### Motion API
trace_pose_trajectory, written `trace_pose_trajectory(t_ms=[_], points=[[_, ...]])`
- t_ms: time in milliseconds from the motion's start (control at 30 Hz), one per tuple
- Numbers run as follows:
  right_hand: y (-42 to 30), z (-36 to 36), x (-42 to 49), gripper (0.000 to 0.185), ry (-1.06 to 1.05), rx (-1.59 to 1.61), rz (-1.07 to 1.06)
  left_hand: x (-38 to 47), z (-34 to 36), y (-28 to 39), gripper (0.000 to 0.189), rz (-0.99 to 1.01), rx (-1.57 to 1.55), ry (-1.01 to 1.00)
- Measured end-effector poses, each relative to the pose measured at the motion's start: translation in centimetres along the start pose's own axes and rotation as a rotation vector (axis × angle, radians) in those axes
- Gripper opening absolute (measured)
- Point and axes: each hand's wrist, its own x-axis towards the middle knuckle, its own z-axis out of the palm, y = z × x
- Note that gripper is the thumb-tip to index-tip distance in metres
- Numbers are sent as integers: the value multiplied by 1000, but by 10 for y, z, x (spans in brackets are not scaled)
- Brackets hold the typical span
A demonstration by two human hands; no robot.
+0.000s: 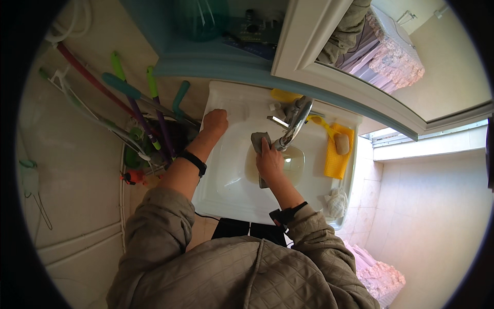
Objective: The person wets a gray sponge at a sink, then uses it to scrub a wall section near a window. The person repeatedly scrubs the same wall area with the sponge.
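Observation:
My right hand (270, 162) holds a grey cloth (261, 140) over the basin of a white ceramic washbasin (231, 193), just below and left of the chrome faucet (294, 129). Part of the cloth shows on either side of the hand. Cloudy water (295, 170) lies in the basin. My left hand (215, 123) is curled on the washbasin's left ledge; whether anything is inside it cannot be seen. On the right ledge a bar of soap (342, 144) rests on a yellow textured cloth (336, 166), with a crumpled whitish cloth (336, 202) nearer me.
A mirror cabinet (301, 50) and a blue shelf (216, 67) overhang the washbasin's far edge. Several mop or broom handles (133, 96) lean at the left beside a red hose (92, 83). Behind the faucet lies a yellow object (285, 95). A yellow-handled item (319, 120) touches the yellow cloth.

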Motion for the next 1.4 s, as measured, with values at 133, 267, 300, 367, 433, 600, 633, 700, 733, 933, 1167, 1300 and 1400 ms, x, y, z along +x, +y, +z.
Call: trace_pose_trajectory(t_ms=[133, 267, 300, 367, 433, 600, 633, 700, 733, 933, 1167, 1300, 1400], points=[[3, 9, 16, 69, 338, 98, -119, 6, 8, -7, 10, -74, 7, -52], [1, 30, 47, 63, 352, 274, -96, 0, 11, -9, 11, -64, -24, 37], [3, 35, 44, 60, 247, 195, -61, -3, 10, -7, 12, -62, -27, 49], [8, 41, 31, 55, -43, 2, -82, -11, 6, -1, 12, -70, -90, 138], [11, 44, 4, 56, 20, 155, -50, -19, -5, 8, 13, -61, -137, 216], [37, -5, -41, 53, -27, 169, -57, -43, -51, 35, 16, 17, -315, 200], [42, -23, -50, 52, -49, 139, -44, -48, -59, 44, 17, 39, -434, 217], [51, -68, -70, 53, 61, 224, -48, -62, -74, 64, 19, 58, -688, 259], [51, -91, -79, 54, 82, 250, -8, -70, -79, 76, 23, 102, -809, 284], [3, -164, -94, 60, 542, 404, -308, -106, -96, 155, 51, 250, -1017, 188], [2, -169, 6, 37, 685, 246, -343, -95, -104, 175, 17, 267, -929, 140], [26, -186, 60, 28, 566, 187, -154, -98, -107, 178, 16, 226, -978, 142], [19, -172, 40, 30, 729, 444, -117, -101, -109, 182, 15, 203, -981, 164]])
